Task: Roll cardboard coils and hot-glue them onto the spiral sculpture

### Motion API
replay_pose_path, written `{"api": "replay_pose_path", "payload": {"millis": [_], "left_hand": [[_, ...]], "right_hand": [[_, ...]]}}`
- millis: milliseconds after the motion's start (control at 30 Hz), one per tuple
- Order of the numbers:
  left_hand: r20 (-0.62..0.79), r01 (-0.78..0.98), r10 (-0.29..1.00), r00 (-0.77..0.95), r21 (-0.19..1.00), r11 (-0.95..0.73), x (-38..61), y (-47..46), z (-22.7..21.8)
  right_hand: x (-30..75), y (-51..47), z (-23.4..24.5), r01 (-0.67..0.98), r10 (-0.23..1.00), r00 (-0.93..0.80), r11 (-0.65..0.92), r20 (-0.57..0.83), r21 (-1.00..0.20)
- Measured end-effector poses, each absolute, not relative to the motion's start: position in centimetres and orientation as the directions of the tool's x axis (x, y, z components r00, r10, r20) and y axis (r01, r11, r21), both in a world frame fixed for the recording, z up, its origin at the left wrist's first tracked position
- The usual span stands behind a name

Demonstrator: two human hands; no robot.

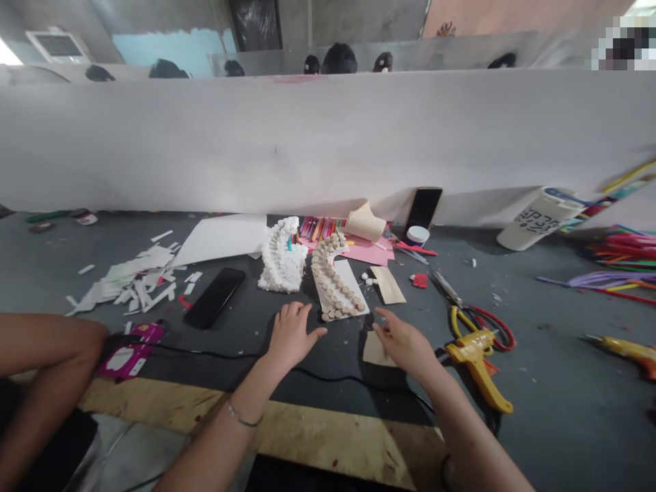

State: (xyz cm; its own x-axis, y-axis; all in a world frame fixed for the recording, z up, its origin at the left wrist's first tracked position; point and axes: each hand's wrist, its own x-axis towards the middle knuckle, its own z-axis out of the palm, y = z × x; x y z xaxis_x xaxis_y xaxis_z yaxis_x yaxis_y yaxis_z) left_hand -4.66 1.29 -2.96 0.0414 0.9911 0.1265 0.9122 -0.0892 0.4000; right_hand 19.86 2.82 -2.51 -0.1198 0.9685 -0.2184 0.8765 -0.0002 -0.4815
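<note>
My left hand (pixel 291 336) rests low over the dark table, fingers together and thumb apart, with nothing in it. Just ahead of it lies a white card (pixel 351 279) bearing a curved band of small beige rolled pieces (pixel 324 280). My right hand (pixel 404 344) reaches over a brown paper piece (pixel 376 351), its thumb and forefinger apart; whether it touches the paper I cannot tell. Another brown paper piece (pixel 388 285) lies beyond that hand. Left of the card sits a similar curved shape covered in bumpy white bits (pixel 283 258).
A yellow glue gun (pixel 476 352) and scissors (pixel 456 297) lie right of my right hand. A black cord (pixel 333 377) crosses the front. At left are a phone (pixel 214 298), paper strips (pixel 136 280) and another person's arm (pixel 56 342). A white partition (pixel 277 143) stands behind.
</note>
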Motion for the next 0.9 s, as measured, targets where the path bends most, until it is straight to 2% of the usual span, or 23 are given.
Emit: {"api": "replay_pose_path", "payload": {"millis": [67, 100, 367, 400, 467, 533, 600, 700, 800, 900], "left_hand": [[0.062, 0.950, 0.993, 0.100, 0.290, -0.114, -4.1, 1.9, -3.0], [0.045, 0.954, 0.992, 0.116, 0.273, -0.124, -3.9, 2.3, -3.0], [0.049, 0.949, 0.992, 0.115, 0.289, -0.124, -5.2, 2.9, -2.3], [0.071, 0.947, 0.993, 0.098, 0.301, -0.115, -5.2, 2.3, -1.8], [0.202, 0.907, 0.977, 0.071, 0.395, -0.148, -4.7, 0.9, -0.6], [0.260, 0.808, 0.938, 0.230, 0.486, -0.333, -3.4, -0.4, 0.5], [0.192, 0.694, 0.883, 0.428, 0.556, -0.457, -1.9, -1.0, 1.3], [0.101, 0.652, 0.868, 0.487, 0.620, -0.438, -0.7, -0.4, 1.4], [0.218, 0.690, 0.865, 0.453, 0.528, -0.495, -1.1, 0.5, 0.7], [0.399, 0.739, 0.791, 0.463, 0.320, -0.594, -2.1, 0.4, -0.4]], "right_hand": [[19.7, 4.1, -2.6, 0.880, 0.968, -0.126, 0.007, -0.219, -0.474], [19.4, 4.4, -2.6, 0.880, 0.966, -0.135, 0.015, -0.221, -0.475], [19.3, 3.6, -1.9, 0.870, 0.973, -0.160, 0.061, -0.165, -0.489], [19.4, 3.0, -1.5, 0.874, 0.978, -0.145, 0.055, -0.150, -0.482], [19.4, 1.7, -0.6, 0.866, 0.975, -0.186, 0.106, -0.118, -0.489], [18.9, 0.5, 0.1, 0.797, 0.929, -0.367, 0.291, -0.042, -0.529], [18.4, -0.2, 0.4, 0.692, 0.849, -0.523, 0.478, 0.081, -0.541], [18.5, 0.1, 0.5, 0.631, 0.802, -0.563, 0.573, 0.200, -0.523], [19.8, 1.0, 0.4, 0.613, 0.766, -0.577, 0.635, 0.283, -0.470], [21.1, 1.3, -0.1, 0.626, 0.691, -0.616, 0.721, 0.378, -0.298]]}}
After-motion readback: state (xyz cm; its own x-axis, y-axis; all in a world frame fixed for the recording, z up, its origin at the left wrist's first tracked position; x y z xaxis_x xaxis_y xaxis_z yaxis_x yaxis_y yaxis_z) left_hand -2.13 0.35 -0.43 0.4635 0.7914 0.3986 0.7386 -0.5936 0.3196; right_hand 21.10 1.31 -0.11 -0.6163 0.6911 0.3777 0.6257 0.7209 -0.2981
